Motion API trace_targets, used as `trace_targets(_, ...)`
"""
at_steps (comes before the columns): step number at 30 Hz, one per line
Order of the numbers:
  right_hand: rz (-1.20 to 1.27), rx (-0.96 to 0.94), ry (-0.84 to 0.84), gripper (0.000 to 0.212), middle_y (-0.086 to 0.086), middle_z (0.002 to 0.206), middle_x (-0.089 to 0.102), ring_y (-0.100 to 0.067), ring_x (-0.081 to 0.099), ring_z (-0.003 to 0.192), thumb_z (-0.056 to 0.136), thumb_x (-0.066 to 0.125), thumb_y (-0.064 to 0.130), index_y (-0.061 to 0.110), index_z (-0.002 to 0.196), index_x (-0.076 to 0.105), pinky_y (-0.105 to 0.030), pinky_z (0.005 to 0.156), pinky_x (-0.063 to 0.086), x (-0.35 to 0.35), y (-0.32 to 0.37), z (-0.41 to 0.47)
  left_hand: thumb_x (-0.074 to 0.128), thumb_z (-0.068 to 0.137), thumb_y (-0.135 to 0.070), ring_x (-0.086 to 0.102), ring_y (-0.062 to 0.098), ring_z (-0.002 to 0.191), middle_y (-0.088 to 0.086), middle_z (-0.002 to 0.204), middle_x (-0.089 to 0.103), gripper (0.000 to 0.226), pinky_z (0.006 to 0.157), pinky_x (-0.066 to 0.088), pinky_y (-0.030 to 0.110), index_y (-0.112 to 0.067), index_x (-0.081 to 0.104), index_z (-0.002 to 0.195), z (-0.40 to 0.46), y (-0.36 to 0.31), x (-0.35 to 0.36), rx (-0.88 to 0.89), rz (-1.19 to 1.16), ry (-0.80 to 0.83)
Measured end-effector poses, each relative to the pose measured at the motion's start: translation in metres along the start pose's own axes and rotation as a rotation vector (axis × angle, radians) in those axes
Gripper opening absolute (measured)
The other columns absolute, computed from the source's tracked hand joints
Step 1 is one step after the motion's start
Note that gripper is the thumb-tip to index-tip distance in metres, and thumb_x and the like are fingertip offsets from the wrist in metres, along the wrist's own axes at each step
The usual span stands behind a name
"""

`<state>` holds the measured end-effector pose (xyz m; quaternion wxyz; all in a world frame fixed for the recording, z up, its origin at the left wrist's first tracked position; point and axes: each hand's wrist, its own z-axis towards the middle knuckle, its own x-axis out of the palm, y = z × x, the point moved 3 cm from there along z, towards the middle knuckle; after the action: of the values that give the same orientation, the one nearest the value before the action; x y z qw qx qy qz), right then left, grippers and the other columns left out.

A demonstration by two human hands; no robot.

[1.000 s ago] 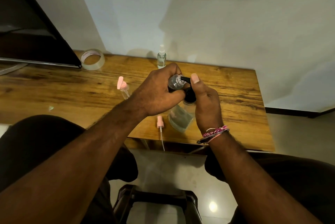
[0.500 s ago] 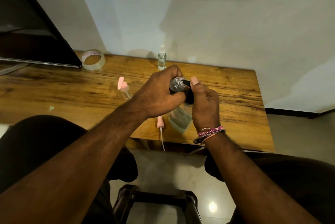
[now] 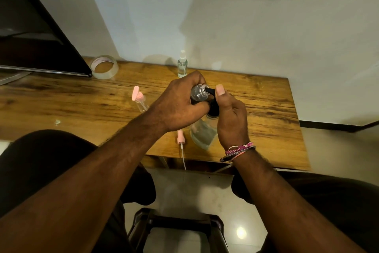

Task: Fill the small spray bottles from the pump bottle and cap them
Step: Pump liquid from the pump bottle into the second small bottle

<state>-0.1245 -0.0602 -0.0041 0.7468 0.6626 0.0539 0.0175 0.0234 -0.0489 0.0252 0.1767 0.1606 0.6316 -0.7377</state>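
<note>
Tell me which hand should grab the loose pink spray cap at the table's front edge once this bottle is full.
Probably the right hand. The left hand grips the small bottle at the pump spout, so it should keep holding. The pink spray cap lies between both wrists.

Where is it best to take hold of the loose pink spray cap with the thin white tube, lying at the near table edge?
Probably at the pink head of the loose pink spray cap, pinched across its sides from above. It lies flat on the wooden table, left of the clear pump bottle, with that side free. Its thin tube hangs over the edge and looks too slender to grip.
</note>
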Motion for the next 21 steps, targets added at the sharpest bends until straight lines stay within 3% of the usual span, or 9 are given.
trace_targets(5,0.022,0.071,0.032,0.071,-0.027,0.093,0.072,-0.044,0.067,0.094,0.086,0.057,0.076,0.008,0.088,0.079,-0.052,0.082,0.056,0.0006,0.0025,0.0018,0.075,0.081,-0.015,0.051,0.002,0.062,-0.009,0.073,0.059,0.024,0.054,0.042,0.023,-0.025,0.054,0.089,0.0013,0.001,-0.0005,-0.008,0.017,-0.004)
trace_targets(10,0.035,0.071,0.02,0.097,-0.032,0.094,0.07,-0.048,0.066,0.095,0.072,0.058,0.093,-0.001,0.089,0.076,-0.053,0.081,0.055,0.0029,0.0003,0.0028,0.069,0.077,-0.023,0.052,0.001,0.062,-0.012,0.072,0.059,0.022,0.054,0.04,0.019,-0.031,0.052,0.086,0.0006,-0.0029,-0.0011,0.0,0.008,-0.01)
trace_targets(13,0.03,0.05,0.001,0.088,-0.032,0.092,0.07,-0.05,0.065,0.094,0.081,0.059,0.083,-0.003,0.088,0.075,-0.053,0.079,0.055,0.0023,0.0003,0.0022,0.069,0.076,-0.023,0.052,0.002,0.062,-0.012,0.072,0.059,0.021,0.054,0.04,0.019,-0.029,0.052,0.087,0.0001,-0.0026,-0.0004,0.006,0.012,-0.003)
trace_targets(17,0.002,0.019,-0.026,0.074,-0.033,0.09,0.068,-0.05,0.065,0.09,0.091,0.054,0.064,-0.007,0.087,0.072,-0.062,0.079,0.055,0.0013,-0.0018,0.0023,0.071,0.08,-0.018,0.051,0.003,0.063,-0.01,0.074,0.059,0.02,0.054,0.041,0.023,-0.022,0.054,0.09,-0.0005,0.0014,0.0013,0.011,-0.007,0.013)
trace_targets(21,-0.016,0.004,-0.039,0.066,-0.03,0.087,0.069,-0.048,0.067,0.087,0.092,0.054,0.06,-0.003,0.086,0.073,-0.062,0.076,0.056,0.0009,-0.0032,0.0026,0.07,0.079,-0.019,0.051,0.005,0.063,-0.008,0.075,0.059,0.019,0.055,0.042,0.025,-0.02,0.055,0.091,-0.0008,0.0038,0.0023,0.003,-0.008,0.015)
